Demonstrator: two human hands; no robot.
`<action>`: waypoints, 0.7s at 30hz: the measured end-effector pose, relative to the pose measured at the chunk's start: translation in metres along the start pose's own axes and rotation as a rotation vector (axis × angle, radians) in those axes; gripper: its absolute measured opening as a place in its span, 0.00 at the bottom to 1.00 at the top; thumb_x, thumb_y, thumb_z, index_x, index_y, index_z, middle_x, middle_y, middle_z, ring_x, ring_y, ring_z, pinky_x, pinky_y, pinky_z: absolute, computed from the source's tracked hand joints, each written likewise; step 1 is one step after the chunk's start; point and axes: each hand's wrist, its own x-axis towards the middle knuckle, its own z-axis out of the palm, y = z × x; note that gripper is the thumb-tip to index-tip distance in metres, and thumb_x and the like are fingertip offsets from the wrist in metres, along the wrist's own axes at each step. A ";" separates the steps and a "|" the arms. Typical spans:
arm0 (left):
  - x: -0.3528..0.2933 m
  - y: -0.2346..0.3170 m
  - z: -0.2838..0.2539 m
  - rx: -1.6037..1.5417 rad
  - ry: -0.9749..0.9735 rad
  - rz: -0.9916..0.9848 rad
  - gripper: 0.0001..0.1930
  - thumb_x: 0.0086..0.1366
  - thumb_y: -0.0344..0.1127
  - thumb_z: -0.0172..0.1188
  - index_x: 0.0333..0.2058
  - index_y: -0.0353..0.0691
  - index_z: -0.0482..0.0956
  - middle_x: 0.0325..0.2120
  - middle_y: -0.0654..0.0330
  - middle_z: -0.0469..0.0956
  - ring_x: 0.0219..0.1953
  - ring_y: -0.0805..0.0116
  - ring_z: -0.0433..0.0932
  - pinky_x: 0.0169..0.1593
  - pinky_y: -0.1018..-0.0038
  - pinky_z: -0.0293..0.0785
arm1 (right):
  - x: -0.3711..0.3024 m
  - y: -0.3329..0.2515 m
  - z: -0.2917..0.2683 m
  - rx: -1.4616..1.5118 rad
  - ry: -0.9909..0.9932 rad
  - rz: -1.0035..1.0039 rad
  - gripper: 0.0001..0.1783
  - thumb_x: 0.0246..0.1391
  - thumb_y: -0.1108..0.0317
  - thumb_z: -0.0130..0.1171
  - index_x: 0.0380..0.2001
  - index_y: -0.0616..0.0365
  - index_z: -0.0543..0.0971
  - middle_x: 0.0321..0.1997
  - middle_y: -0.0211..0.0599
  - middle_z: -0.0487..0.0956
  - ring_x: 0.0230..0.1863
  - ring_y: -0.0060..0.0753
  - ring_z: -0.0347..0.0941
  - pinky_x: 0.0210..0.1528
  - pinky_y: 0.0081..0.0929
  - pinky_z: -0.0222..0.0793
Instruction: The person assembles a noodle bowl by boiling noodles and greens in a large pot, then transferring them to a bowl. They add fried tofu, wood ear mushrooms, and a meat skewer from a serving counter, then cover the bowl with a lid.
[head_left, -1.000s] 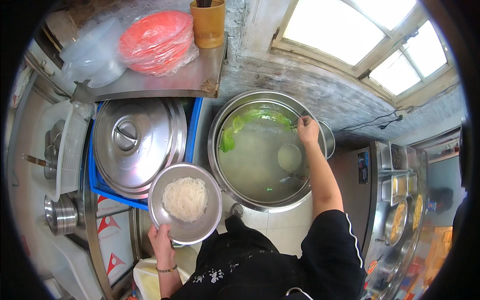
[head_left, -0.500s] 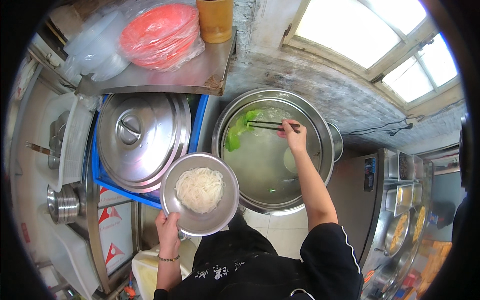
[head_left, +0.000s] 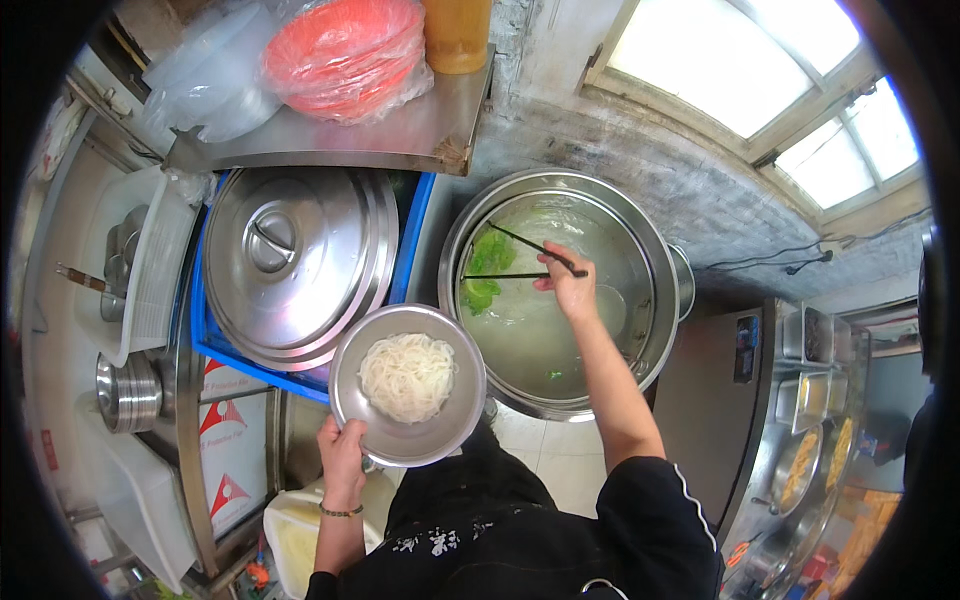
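My left hand (head_left: 344, 455) grips the near rim of a steel bowl (head_left: 455, 425) with its thumb over the edge. White noodles (head_left: 408, 377) lie heaped in the bowl. Over a large steel pot (head_left: 654, 235) of cloudy liquid (head_left: 545, 350), my right hand (head_left: 570, 280) is closed around a pair of dark chopsticks (head_left: 513, 276). Their tips are spread apart around green leafy vegetables (head_left: 491, 254), which sit in the liquid by the pot's left wall. The bowl is held beside the pot's lower left rim.
A lidded steel pot (head_left: 320, 290) stands in a blue crate (head_left: 412, 230) at left. Above it, a metal shelf (head_left: 350, 140) bears bagged red bowls (head_left: 345, 60). Food trays (head_left: 800, 400) line the counter at right. A window (head_left: 720, 60) is in the far wall.
The chopstick tips have spread wider and moved lower along the pot's left side. The greens sit flatter in the liquid. My left hand still holds the bowl in nearly the same place.
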 end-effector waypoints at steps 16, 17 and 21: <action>-0.009 -0.002 0.000 0.053 -0.004 -0.024 0.03 0.54 0.25 0.53 0.26 0.37 0.76 0.18 0.71 0.71 0.17 0.84 0.63 0.20 0.83 0.57 | 0.006 0.018 0.039 -0.630 -0.120 -0.302 0.11 0.54 0.65 0.58 0.35 0.60 0.83 0.34 0.54 0.81 0.29 0.42 0.79 0.37 0.33 0.74; -0.010 0.001 0.002 0.042 -0.003 -0.034 0.04 0.53 0.25 0.53 0.27 0.36 0.76 0.18 0.70 0.71 0.17 0.84 0.63 0.20 0.83 0.57 | 0.010 0.024 0.038 -0.563 -0.103 -0.240 0.11 0.54 0.65 0.58 0.35 0.61 0.82 0.33 0.52 0.81 0.28 0.41 0.79 0.36 0.32 0.74; -0.007 -0.003 0.003 0.036 -0.045 -0.067 0.05 0.54 0.25 0.53 0.28 0.37 0.77 0.19 0.70 0.73 0.18 0.85 0.64 0.20 0.83 0.58 | 0.033 0.078 0.030 -0.135 0.040 0.006 0.13 0.56 0.65 0.59 0.35 0.67 0.79 0.28 0.47 0.81 0.25 0.35 0.79 0.29 0.29 0.77</action>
